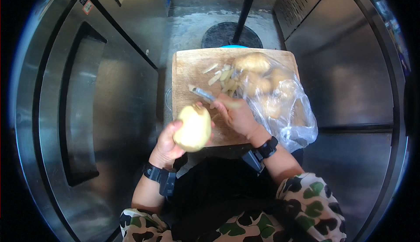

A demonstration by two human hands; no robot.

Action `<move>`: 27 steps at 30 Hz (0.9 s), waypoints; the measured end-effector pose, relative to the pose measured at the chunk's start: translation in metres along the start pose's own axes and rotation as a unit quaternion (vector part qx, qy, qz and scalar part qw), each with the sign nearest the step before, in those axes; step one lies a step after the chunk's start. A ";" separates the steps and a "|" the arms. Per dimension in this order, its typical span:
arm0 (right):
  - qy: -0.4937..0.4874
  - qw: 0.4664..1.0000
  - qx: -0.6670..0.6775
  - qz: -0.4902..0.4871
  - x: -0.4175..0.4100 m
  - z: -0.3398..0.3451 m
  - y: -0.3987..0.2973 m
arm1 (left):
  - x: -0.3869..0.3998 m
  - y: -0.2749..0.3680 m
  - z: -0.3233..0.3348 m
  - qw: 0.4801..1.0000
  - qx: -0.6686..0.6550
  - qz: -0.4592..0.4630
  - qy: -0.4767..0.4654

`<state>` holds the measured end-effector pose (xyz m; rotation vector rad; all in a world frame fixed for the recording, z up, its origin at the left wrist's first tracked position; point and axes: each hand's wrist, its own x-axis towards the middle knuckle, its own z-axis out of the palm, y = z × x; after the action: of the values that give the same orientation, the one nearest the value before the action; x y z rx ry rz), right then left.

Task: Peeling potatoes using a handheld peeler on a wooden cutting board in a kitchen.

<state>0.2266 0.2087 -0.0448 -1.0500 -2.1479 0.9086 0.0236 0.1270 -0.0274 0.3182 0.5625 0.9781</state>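
Observation:
My left hand [169, 140] holds a mostly peeled potato [193, 129], with a brown patch of skin at its upper end. In my right hand [237, 113] is a metal peeler [204, 93], its head just above the potato and apart from it. Both are over the near left part of a wooden cutting board [190, 61]. Potato peelings [226, 78] lie in a loose pile at the middle of the board. To their right, a clear plastic bag [288, 127] holds several unpeeled potatoes [254, 63].
Stainless steel cabinet doors stand close on the left [124, 110] and the right [347, 78]. Beyond the board, a black pole [244, 15] rises from a round dark base [213, 35] on the concrete floor [187, 25]. Part of a blue object shows at the board's far edge.

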 end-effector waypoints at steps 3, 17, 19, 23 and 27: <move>0.028 0.988 0.135 0.065 0.003 0.003 -0.002 | 0.000 -0.001 0.006 0.999 -0.018 0.017 -0.031; -0.085 0.995 0.014 -0.060 -0.016 -0.014 -0.027 | 0.000 0.007 -0.012 0.993 0.092 0.056 0.051; -0.086 0.994 0.004 -0.069 -0.015 -0.015 -0.024 | -0.003 0.008 -0.011 0.993 0.104 0.045 0.042; -0.073 0.997 -0.006 -0.003 -0.010 -0.015 0.006 | -0.002 0.005 -0.006 0.992 0.124 0.007 -0.029; -0.077 0.964 0.188 0.172 -0.016 -0.013 0.010 | -0.007 0.006 -0.004 0.983 0.168 0.071 0.023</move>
<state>0.2490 0.2042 -0.0472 -1.2026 -1.8311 1.5367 0.0145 0.1244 -0.0256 0.6457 0.7570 1.0279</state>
